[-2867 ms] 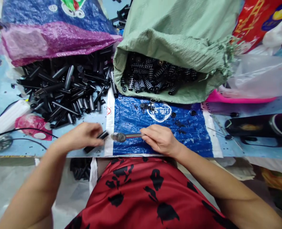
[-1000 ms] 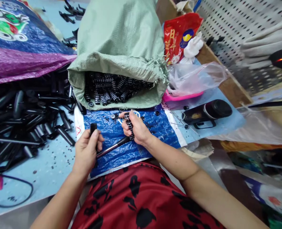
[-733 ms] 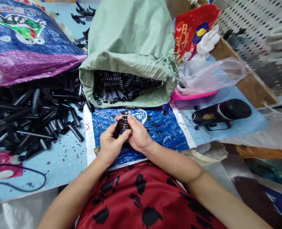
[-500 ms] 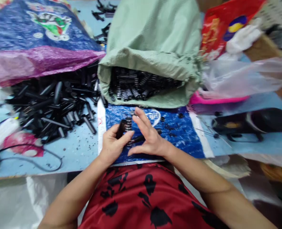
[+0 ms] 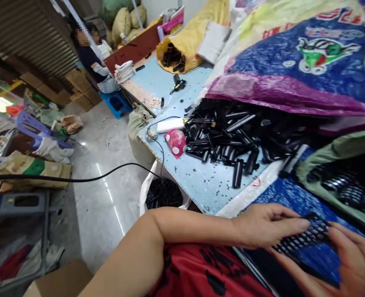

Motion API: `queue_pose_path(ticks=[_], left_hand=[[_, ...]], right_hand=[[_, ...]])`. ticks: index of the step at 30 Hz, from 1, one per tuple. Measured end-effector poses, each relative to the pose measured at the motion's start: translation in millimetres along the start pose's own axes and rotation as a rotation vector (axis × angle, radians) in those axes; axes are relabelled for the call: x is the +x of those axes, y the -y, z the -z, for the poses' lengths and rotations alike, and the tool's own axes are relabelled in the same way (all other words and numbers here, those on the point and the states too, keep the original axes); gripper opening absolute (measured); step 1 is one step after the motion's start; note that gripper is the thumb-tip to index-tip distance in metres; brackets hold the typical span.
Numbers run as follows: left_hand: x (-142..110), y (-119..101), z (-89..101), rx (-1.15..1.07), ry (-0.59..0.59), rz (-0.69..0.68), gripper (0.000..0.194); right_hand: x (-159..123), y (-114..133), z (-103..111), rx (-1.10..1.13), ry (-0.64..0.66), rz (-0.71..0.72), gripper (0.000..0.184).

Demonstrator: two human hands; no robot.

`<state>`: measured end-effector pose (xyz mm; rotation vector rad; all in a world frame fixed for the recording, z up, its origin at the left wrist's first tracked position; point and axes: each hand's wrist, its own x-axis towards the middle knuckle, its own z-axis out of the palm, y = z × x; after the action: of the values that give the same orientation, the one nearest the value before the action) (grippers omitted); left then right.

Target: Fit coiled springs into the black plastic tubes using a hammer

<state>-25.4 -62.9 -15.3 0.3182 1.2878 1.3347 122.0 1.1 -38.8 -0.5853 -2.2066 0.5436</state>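
My left hand [image 5: 267, 227] is closed round a small group of black ribbed pieces [image 5: 306, 237] with rows of light-catching ridges, thumb on top. On their other side is my right hand [image 5: 352, 264], its fingertips against the far end and its thumb stretched along below. Their exact kind I cannot make out. Under both hands lies a blue plastic sheet [image 5: 272, 196]. Just beyond, the green sack [image 5: 327, 154] lies with its mouth towards me, holding similar ribbed black pieces [image 5: 355, 189].
Smooth black tubes [image 5: 238, 173] spill from a blue and purple sack [image 5: 263, 62] on the table [image 5: 207, 189]. A white bag [image 5: 143, 194] of black pieces stands below the edge. A cable [image 5: 108, 175] crosses the aisle. Further back, a person [image 5: 92, 60] sits on a blue stool [image 5: 117, 105].
The view has swung left, bringing the floor and far table in. My right hand, spread beside the pieces before, now touches them at their end. My left hand still holds them.
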Motion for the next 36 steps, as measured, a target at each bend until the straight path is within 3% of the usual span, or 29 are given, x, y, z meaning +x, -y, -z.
queue_pose_path(ticks=[3,9,12,15,18,21,23,25,28,29,32,36], left_hand=[[4.3,1.1,9.9,-0.129,0.036,0.098,0.037],[9.7,-7.5,36.3,-0.099,0.114,0.257,0.049],[-3.7,-11.0,30.9,-0.233,0.167,0.224,0.061],[-13.1,-18.5,29.4,-0.279,0.136,0.143,0.061],[1.8,-29.5,33.6,-0.174,0.163,0.177,0.051],[11.0,-36.3,27.0,-0.106,0.236,0.228,0.049],[9.1,-37.0,21.6,-0.061,0.218,0.188,0.052],[9.0,-35.7,22.1,0.039,0.139,0.042,0.051],[19.6,-34.2,37.0,0.318,-0.019,-0.335,0.043],[24.8,-34.5,44.0,0.442,-0.059,-0.447,0.039],[39.0,-38.1,60.4,0.846,-0.069,-0.602,0.029],[50.4,-47.8,60.3,1.225,0.087,-0.530,0.025]], right_hand=[[-3.0,-7.0,-6.4,-0.023,0.014,0.045,0.091],[-2.5,-13.6,-15.7,0.036,0.111,0.002,0.093],[2.7,3.1,-8.6,-0.032,0.130,0.028,0.099],[9.3,16.6,-0.7,-0.072,0.193,0.070,0.106],[16.1,10.5,1.9,-0.077,0.224,0.091,0.115],[16.2,3.9,5.8,-0.093,0.170,0.069,0.117],[12.1,2.0,9.6,-0.083,0.130,0.039,0.121],[4.9,-2.2,14.2,-0.111,0.140,0.018,0.109],[-9.3,-12.3,23.5,-0.229,0.282,0.013,0.043],[-13.7,-15.0,27.5,-0.265,0.323,0.015,0.028],[-21.0,-17.1,41.1,-0.305,0.272,-0.031,0.020],[-15.4,-14.4,52.9,-0.219,0.019,-0.134,0.018]])
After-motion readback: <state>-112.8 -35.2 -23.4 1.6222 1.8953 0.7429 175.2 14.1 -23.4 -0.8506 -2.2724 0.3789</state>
